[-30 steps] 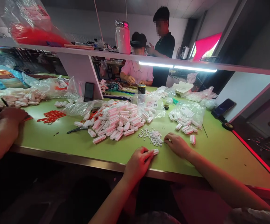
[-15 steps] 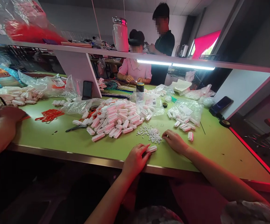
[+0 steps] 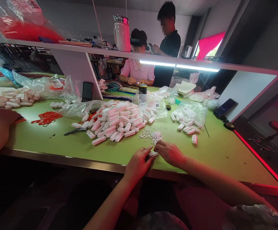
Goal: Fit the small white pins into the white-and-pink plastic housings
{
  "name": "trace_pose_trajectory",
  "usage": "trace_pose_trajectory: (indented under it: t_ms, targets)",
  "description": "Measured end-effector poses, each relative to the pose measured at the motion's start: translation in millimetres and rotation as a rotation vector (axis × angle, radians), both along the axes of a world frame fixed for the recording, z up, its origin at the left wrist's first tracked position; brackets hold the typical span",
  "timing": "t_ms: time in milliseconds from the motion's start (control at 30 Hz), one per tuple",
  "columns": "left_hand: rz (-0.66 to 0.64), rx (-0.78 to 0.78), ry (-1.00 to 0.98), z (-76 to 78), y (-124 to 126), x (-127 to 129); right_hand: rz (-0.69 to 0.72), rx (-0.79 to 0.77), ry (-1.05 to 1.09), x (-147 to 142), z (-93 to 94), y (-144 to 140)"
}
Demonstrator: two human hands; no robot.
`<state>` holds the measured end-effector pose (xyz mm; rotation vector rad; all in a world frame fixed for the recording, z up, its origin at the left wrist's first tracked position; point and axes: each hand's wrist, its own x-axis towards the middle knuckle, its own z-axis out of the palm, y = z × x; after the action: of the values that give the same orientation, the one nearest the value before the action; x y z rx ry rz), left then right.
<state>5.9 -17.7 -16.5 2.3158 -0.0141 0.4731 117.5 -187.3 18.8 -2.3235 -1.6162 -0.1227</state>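
Note:
My left hand (image 3: 139, 160) grips one end of a white connector housing (image 3: 153, 154) near the front edge of the table. Over the other end of that housing is my right hand (image 3: 169, 152), its fingers closed together; whatever they hold is too small to make out. Just beyond both hands lies a scatter of tiny white plugs (image 3: 156, 137). To the left of the plugs rises a large heap of white connector housings (image 3: 119, 121). A single loose housing (image 3: 194, 139) rests to the right of my right hand.
Scissors (image 3: 75, 131) and orange strips (image 3: 47, 118) lie left of the heap. A plastic bag (image 3: 196, 111) with housings is at the back right, near a leaning phone (image 3: 225, 108). A co-worker's hand (image 3: 1, 116) is at the far left. Another person (image 3: 139, 72) sits opposite.
My right hand has moved left from the edge of the tiny plugs to the housing. My left hand keeps its hold on the housing. The view has shifted slightly.

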Motion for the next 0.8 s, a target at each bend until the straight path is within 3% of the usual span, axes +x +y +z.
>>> trace_pose_trajectory:
  t_ms: [300, 600, 800]
  targets:
    - [-0.001, -0.04, -0.004, 1.2, -1.1, -0.9, 0.003, -0.121, -0.152, -2.3, -0.5, 3.7]
    - [0.017, -0.027, 0.022, 1.2, -3.0, 0.8, 0.057, -0.086, -0.178, -2.2, -3.9, -0.5]
    - [0.027, -0.032, 0.049, 5.2, -4.8, -0.7, 0.136, -0.048, -0.35, -2.5, -3.9, -6.1]
